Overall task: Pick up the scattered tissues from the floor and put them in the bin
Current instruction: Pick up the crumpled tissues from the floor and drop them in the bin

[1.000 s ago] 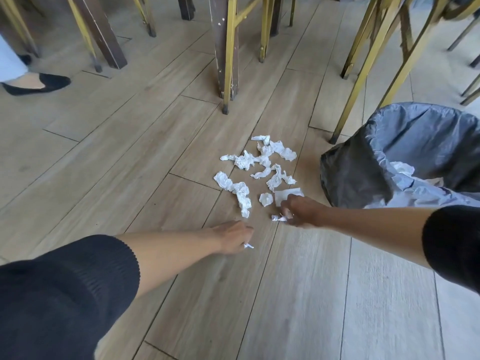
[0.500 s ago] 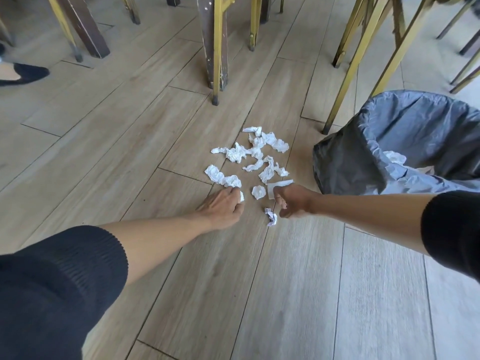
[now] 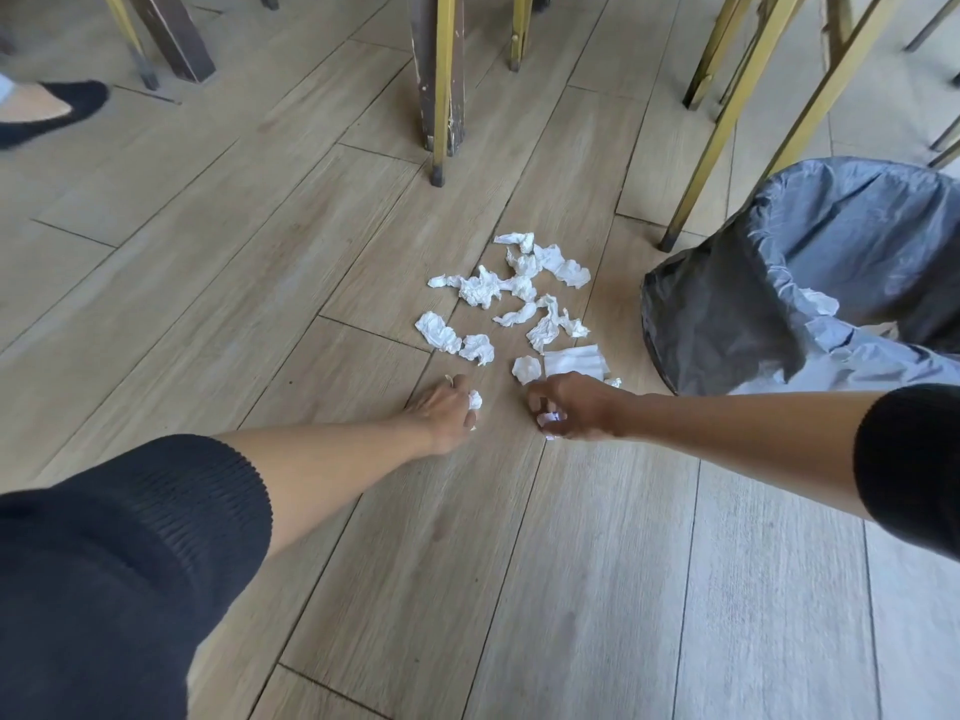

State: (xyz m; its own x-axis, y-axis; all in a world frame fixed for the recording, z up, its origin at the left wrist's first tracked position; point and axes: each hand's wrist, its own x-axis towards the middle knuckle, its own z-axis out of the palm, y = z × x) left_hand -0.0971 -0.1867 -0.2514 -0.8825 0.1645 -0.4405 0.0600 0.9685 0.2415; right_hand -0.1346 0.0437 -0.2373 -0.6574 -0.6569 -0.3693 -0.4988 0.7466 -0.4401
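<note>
Fingers of the left hand (image 3: 448, 407) are pinching a small white wad (image 3: 475, 400); the right hand (image 3: 576, 405) is curling round another scrap (image 3: 550, 419). Gathering each piece fully before lifting seems wise. The tissues (image 3: 511, 304) are lying clustered just ahead, the patch stretching away from the person, left of the bin (image 3: 727, 304)

tissues (image 3: 511, 298): white | bin liner (image 3: 810, 262): grey | floor (image 3: 571, 563): pale wood-grain | sleeves (image 3: 130, 553): black

Both arms outstretched, grips (image 3: 447, 407) (image 3: 574, 407) clenched
</note>
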